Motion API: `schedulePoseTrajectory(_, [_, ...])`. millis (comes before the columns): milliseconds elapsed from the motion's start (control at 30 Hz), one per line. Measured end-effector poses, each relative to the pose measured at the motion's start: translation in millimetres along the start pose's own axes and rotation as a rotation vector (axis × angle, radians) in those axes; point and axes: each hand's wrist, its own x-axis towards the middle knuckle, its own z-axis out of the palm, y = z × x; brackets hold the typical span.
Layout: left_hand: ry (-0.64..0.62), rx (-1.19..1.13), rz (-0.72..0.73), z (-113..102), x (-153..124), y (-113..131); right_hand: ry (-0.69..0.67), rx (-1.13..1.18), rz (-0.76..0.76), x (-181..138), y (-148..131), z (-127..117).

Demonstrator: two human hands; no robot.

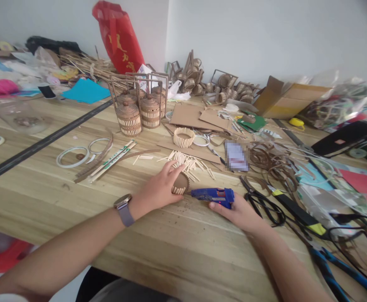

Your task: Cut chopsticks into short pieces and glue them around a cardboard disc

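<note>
My left hand (160,188), with a watch on its wrist, is closed around a small round cardboard piece edged with wooden sticks (181,184), holding it on the wooden table (171,247). My right hand (238,211) grips a blue hot glue gun (213,194) lying on its side, its nozzle pointing left towards the round piece. Just behind lies a loose pile of short wooden sticks (189,161).
Black scissors (265,205) and pliers with blue handles (337,268) lie to the right. Finished stick baskets (139,115), a stick ring (183,137), tape rolls (73,156), cardboard sheets, brown strips, a cardboard box (290,102) and a red bag (120,37) crowd the back.
</note>
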Motion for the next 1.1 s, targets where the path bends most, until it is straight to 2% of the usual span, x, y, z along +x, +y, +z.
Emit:
schedulePoseTrajectory(267, [0.010,0.006,0.023,1.3,0.0,-1.8,-0.002,-0.025,-0.013,0.2,0.7,2.1])
schedulePoseTrajectory(733, [0.008,0.005,0.019,0.2,0.7,-0.8,0.001,-0.076,0.070,-1.3,0.9,5.0])
schedulePoseTrajectory(1100, [-0.014,-0.005,0.000,-2.3,0.2,1.9,-0.009,-0.108,0.030,-0.4,0.2,4.9])
